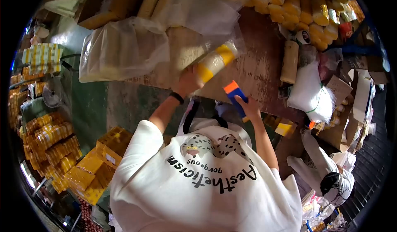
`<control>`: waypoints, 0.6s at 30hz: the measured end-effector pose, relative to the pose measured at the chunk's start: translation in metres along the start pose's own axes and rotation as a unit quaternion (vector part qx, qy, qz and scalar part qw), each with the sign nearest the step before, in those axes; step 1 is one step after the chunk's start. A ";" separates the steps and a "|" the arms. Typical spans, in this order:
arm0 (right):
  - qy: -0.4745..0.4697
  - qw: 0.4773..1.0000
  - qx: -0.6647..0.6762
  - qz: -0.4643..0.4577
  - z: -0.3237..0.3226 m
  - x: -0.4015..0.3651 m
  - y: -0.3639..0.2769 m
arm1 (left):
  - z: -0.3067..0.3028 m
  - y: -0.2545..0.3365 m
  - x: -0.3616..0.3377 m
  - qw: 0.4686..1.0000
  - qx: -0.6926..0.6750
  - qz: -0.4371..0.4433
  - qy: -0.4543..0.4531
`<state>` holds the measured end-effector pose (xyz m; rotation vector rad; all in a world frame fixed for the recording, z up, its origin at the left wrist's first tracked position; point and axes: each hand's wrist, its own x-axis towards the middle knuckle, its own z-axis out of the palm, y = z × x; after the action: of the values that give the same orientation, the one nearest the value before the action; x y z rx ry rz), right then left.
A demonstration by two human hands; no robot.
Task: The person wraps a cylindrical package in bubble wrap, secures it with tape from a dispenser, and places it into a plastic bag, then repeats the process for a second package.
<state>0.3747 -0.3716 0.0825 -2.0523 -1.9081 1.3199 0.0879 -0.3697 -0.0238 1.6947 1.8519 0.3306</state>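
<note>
My left hand (190, 81), with a dark band on its wrist, is closed around the near end of a roll wrapped in clear plastic with yellow tape bands (216, 61). The roll lies slantwise over the wooden table (264, 66), its far end up to the right. In my right hand (249, 107) is a blue hand tool with an orange end (236, 97), perhaps a tape dispenser. It is held just in front of my shirt, apart from the roll, its orange end pointing up and left.
Clear plastic bags (124, 50) and a cardboard box (109, 4) occupy the table's left side. Wrapped yellow rolls (289, 2) are piled at the back right. Taped boxes (93, 166) stand at lower left. Another person (331, 174) works at the right beside a white bundle (308, 95).
</note>
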 end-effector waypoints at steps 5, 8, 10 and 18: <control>0.152 0.988 0.010 -0.032 -0.015 -0.013 0.049 | 0.004 0.017 -0.056 0.982 0.080 0.087 0.145; 0.179 0.968 0.012 -0.175 -0.028 -0.016 0.061 | -0.016 0.020 -0.081 0.983 0.065 0.052 0.163; 0.170 0.943 0.055 -0.280 -0.037 -0.026 0.050 | -0.036 0.039 -0.090 0.979 -0.064 0.075 0.178; 0.097 0.890 0.025 -0.444 -0.059 -0.054 -0.005 | -0.126 0.156 -0.096 0.863 -0.470 0.147 -0.108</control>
<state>0.4123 -0.3859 0.1519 -0.9541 -2.2202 0.8577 0.1427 -0.4121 0.1873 1.2113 0.9616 0.9466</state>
